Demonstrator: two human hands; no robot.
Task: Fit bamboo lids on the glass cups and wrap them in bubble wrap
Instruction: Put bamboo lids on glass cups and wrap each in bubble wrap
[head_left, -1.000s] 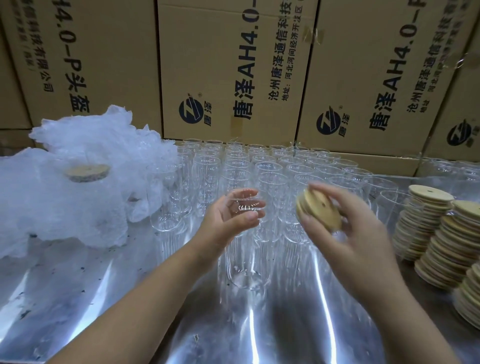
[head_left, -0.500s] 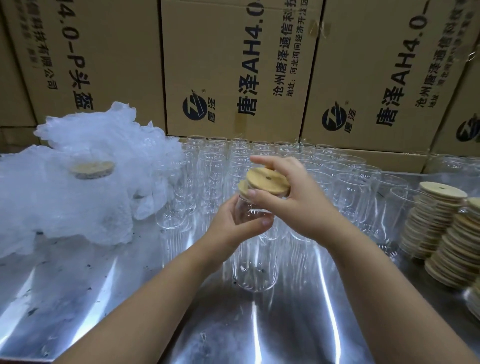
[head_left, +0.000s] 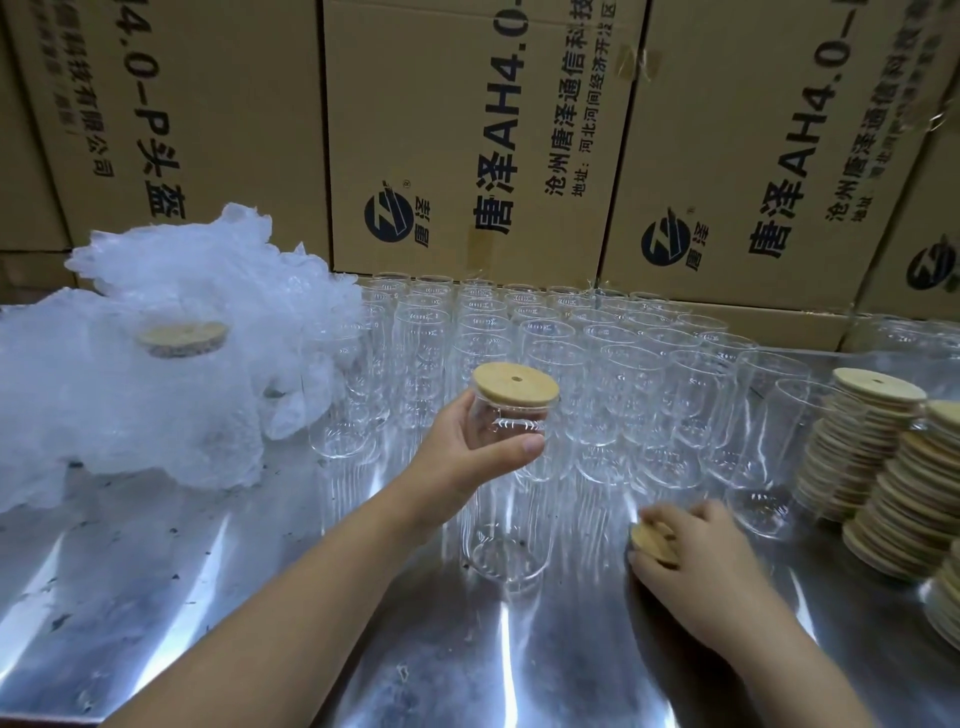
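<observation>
Your left hand (head_left: 467, 462) grips one glass cup (head_left: 501, 540), upright, with one bamboo lid (head_left: 516, 383) seated on its rim. Your right hand (head_left: 696, 556) curls round a second lid (head_left: 649, 540) on the bench (head_left: 260, 597). A third lid (head_left: 182, 338) lies in the bubble wrap (head_left: 130, 415). The empty cups (head_left: 613, 364) behind are too many to count.

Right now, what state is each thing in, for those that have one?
Held cup: upright, capped, gripped by left hand.
Loose lid: at the table, under right hand's curled fingers.
Other cups: upright, open, uncapped.
Lid stacks: piled, untouched.
Bubble wrap: crumpled heap, half-buried lid showing.
</observation>
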